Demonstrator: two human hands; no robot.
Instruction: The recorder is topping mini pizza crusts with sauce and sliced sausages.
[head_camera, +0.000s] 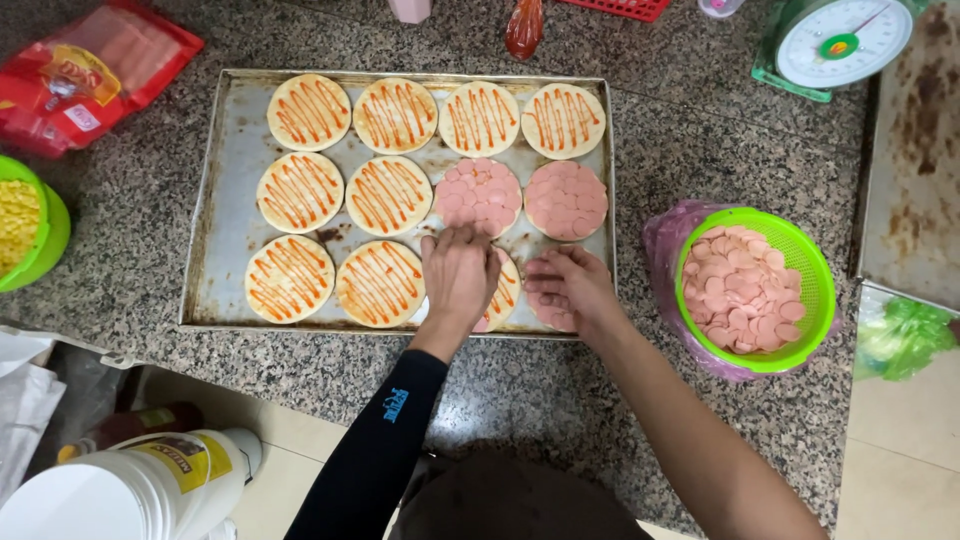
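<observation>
Head view: left hand (458, 272) and right hand (570, 285), fingers loosely spread, palms down on sauced dough rounds (505, 290).

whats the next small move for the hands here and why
Probably finish laying sausage slices on the base under the left hand, taking more from the green basket if needed. Two bases in the middle row, such as this one, are fully covered in slices; the one under the left hand still shows sauce stripes. The right hand rests on the last base of that row.
</observation>
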